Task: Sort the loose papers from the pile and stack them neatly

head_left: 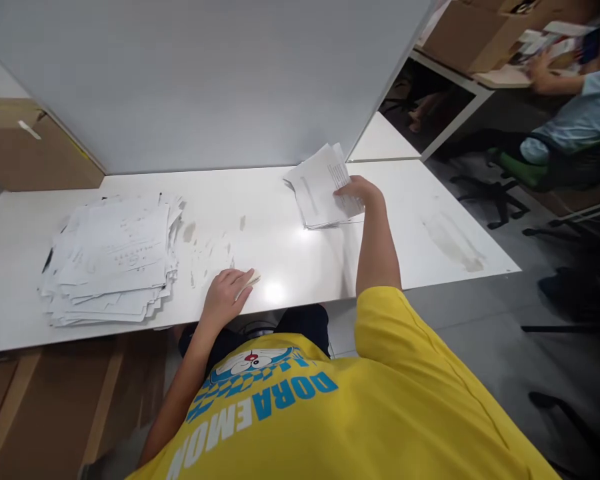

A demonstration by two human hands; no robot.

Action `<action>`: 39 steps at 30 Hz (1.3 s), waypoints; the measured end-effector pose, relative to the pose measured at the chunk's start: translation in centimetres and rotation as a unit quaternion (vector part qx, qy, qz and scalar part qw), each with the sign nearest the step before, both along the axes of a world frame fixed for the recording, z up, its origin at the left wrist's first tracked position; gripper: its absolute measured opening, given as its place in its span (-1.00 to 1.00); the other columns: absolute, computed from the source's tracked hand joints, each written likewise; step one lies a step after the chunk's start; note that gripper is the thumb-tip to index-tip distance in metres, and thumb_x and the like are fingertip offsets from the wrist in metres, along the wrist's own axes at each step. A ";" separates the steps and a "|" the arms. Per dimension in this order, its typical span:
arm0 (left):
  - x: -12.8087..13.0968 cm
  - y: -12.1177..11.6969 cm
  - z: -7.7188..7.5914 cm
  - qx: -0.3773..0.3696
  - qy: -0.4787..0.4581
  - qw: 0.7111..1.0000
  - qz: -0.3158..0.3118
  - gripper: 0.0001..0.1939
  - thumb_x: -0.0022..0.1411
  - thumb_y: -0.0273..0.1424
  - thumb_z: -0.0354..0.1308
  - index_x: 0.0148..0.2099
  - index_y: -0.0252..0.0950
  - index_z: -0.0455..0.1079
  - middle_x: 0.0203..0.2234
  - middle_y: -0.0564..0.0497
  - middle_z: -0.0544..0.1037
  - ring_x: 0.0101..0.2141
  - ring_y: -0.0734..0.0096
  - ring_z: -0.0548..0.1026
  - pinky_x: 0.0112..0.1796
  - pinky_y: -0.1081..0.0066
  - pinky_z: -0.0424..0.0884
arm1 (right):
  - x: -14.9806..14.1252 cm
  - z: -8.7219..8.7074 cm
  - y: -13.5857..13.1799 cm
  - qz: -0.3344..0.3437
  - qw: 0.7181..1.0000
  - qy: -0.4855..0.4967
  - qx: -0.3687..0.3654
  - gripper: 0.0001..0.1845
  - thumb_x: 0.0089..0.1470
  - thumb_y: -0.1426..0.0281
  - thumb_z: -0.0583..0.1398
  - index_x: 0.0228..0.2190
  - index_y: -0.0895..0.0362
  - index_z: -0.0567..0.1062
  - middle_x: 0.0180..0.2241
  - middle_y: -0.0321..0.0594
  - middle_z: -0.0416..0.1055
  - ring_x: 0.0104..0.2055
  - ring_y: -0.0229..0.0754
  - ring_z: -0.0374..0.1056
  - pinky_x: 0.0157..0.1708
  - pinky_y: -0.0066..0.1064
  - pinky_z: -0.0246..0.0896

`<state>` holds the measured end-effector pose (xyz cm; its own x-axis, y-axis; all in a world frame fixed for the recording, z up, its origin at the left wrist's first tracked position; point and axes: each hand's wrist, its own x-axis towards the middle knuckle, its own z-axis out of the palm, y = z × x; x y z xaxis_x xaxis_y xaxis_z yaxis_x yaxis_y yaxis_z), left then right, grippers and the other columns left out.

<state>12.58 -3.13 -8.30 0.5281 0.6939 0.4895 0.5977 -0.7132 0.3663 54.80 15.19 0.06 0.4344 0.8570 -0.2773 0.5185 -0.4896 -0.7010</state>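
My right hand (359,189) grips a small bunch of printed paper sheets (316,189) by their right side, thumb on top. The sheets fan out a little, over the back of the desk's right half. Close to the front edge, my left hand (226,293) is closed around a small pale folded piece (249,281), perhaps tissue or cloth; most of it is hidden under the fingers. Left of that hand lies a thick, uneven stack of used paper (117,250), with marks on its top sheet.
The white desk (260,220) has dark smudges in the middle and a brown stain (453,243) at right. A grey partition (220,80) rises behind it. One cardboard box (35,147) stands at back left. A co-worker (575,113) sits at another desk, upper right.
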 end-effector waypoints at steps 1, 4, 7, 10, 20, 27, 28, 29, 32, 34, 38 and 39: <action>0.0 -0.1 0.0 -0.005 -0.002 1.000 -0.001 -0.62 0.40 -0.31 0.02 0.20 -0.19 0.41 -0.15 -0.12 0.61 -0.10 0.15 0.49 -0.08 0.12 0.47 | 0.1 0.0 0.5 0.005 1.000 -0.013 -0.001 -0.62 -0.13 0.54 0.38 -0.20 0.25 0.49 -0.35 -0.17 0.46 -0.27 -0.10 0.39 -0.15 -0.15 0.32; 0.1 -0.4 0.1 -0.019 -0.007 1.000 0.003 -0.62 0.41 -0.30 0.01 0.20 -0.20 0.41 -0.17 -0.12 0.61 -0.10 0.16 0.49 -0.09 0.12 0.48 | 0.5 -0.3 2.1 0.024 0.998 -0.060 -0.022 -0.62 -0.15 0.51 0.41 -0.23 0.25 0.49 -0.33 -0.14 0.46 -0.23 -0.07 0.39 -0.14 -0.14 0.31; 0.3 -0.6 0.1 -0.019 -0.010 1.000 0.008 -0.63 0.41 -0.31 0.02 0.19 -0.24 0.41 -0.17 -0.13 0.60 -0.10 0.17 0.48 -0.09 0.13 0.48 | 1.2 -1.0 3.4 0.024 0.994 -0.095 -0.046 -0.60 -0.13 0.51 0.39 -0.18 0.28 0.50 -0.29 -0.07 0.46 -0.22 -0.04 0.40 -0.14 -0.11 0.30; 0.4 -0.7 0.1 -0.012 -0.017 1.000 0.005 -0.63 0.41 -0.34 0.02 0.19 -0.27 0.41 -0.18 -0.12 0.60 -0.11 0.19 0.48 -0.10 0.16 0.47 | 2.1 -2.2 3.8 0.018 0.990 -0.132 -0.047 -0.51 -0.10 0.52 0.36 -0.07 0.34 0.48 -0.18 0.10 0.46 -0.14 0.03 0.39 -0.11 -0.08 0.29; -0.4 -1.7 0.0 0.024 -0.011 0.997 0.066 -0.63 0.40 -0.34 0.01 0.19 -0.21 0.38 0.00 -0.12 0.56 0.13 0.11 0.41 0.09 0.01 0.38 | 0.3 -7.2 0.0 0.114 0.936 -0.313 0.117 -0.39 0.22 0.34 0.09 0.24 0.31 0.26 0.32 0.23 0.08 0.39 0.07 -0.04 0.32 -0.10 -0.13; -12.0 0.7 4.1 -0.058 0.106 0.934 0.337 -0.27 0.33 -0.01 0.00 0.42 -0.23 0.06 0.42 -0.12 0.00 0.41 -0.12 -0.19 0.33 -0.16 -0.20 | -4.5 -12.5 -6.4 0.187 0.900 -0.292 0.265 -0.43 0.20 0.21 0.05 0.18 0.18 0.34 0.33 0.15 0.09 0.41 0.22 -0.09 0.27 0.22 -0.13; -13.4 1.0 4.3 -0.093 0.114 0.924 0.352 -0.21 0.33 0.04 -0.05 0.44 -0.26 -0.03 0.44 -0.13 -0.09 0.41 -0.11 -0.20 0.34 -0.12 -0.22 | -4.7 -12.7 -6.8 0.186 0.899 -0.291 0.269 -0.41 0.21 0.19 0.04 0.20 0.16 0.31 0.34 0.15 0.08 0.41 0.27 -0.11 0.25 0.27 -0.14; -14.5 1.3 4.3 -0.117 0.119 0.918 0.360 -0.19 0.34 0.07 -0.10 0.45 -0.27 -0.07 0.45 -0.14 -0.13 0.41 -0.09 -0.17 0.35 -0.08 -0.20 | -4.9 -12.8 -7.1 0.190 0.898 -0.293 0.269 -0.38 0.21 0.17 0.03 0.23 0.15 0.28 0.35 0.14 0.07 0.41 0.30 -0.12 0.24 0.30 -0.14; -15.7 1.4 3.6 -0.109 0.109 0.915 0.372 -0.27 0.38 0.05 -0.19 0.42 -0.24 0.02 0.42 -0.15 0.01 0.38 -0.03 0.00 0.32 -0.05 -0.07 | -5.3 -12.4 -7.6 0.225 0.884 -0.316 0.260 -0.33 0.21 0.17 0.02 0.27 0.19 0.21 0.35 0.13 0.05 0.42 0.29 -0.13 0.27 0.29 -0.18; -15.6 1.2 3.0 -0.070 0.095 0.919 0.376 -0.36 0.39 0.01 -0.14 0.36 -0.22 0.16 0.35 -0.15 0.18 0.32 -0.03 0.14 0.28 -0.04 0.05 | -5.7 -11.9 -7.6 0.238 0.878 -0.322 0.264 -0.34 0.21 0.20 0.03 0.27 0.19 0.21 0.34 0.12 0.09 0.41 0.26 -0.09 0.29 0.28 -0.19; -15.1 1.0 2.5 -0.019 0.068 0.925 0.373 -0.58 0.40 -0.22 -0.06 0.19 -0.19 0.39 0.18 -0.12 0.44 0.14 0.01 0.36 0.13 0.00 0.25 | -7.1 -11.0 -7.2 0.237 0.883 -0.278 0.297 -0.38 0.23 0.21 0.00 0.26 0.15 0.24 0.28 0.09 0.21 0.38 0.23 0.01 0.28 0.25 -0.08; -15.1 0.9 2.5 -0.012 0.062 0.926 0.373 -0.61 0.39 -0.29 -0.07 0.15 -0.18 0.42 0.14 -0.12 0.48 0.09 0.02 0.39 0.09 0.01 0.29 | -7.8 -10.8 -7.1 0.242 0.883 -0.260 0.307 -0.38 0.23 0.19 -0.01 0.25 0.16 0.24 0.26 0.11 0.24 0.36 0.23 0.05 0.27 0.22 -0.04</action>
<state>-2.55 -2.19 -5.84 -0.0514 0.8976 0.4377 0.9592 -0.0777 0.2720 46.98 8.06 -10.72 -0.0915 0.8968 0.4329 0.8925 0.2666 -0.3638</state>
